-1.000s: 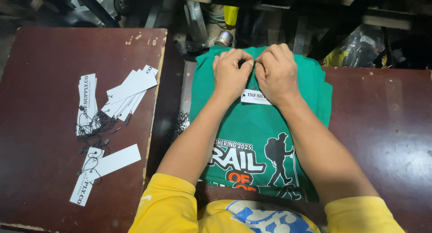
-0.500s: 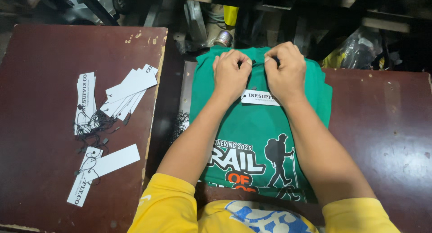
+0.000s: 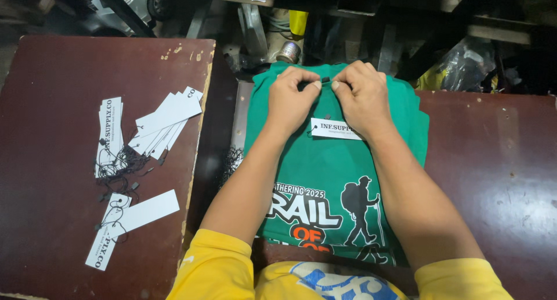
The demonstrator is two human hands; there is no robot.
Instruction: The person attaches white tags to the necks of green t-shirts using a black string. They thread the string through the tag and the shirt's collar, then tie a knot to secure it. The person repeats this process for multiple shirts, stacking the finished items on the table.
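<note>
Since a second ago we have drawn our left hand [image 3: 293, 97] and right hand [image 3: 361, 97] closer, fingertips pinched on a small black fastener [image 3: 325, 80] at the collar of the green shirt [image 3: 325, 178], by the surface's far edge; the white tag [image 3: 333, 128] lies beneath.

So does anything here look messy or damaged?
A little. The white paper tags on the left table lie fanned out unevenly, their black strings tangled. That table's far edge is chipped. The green shirt lies neatly folded.
</note>
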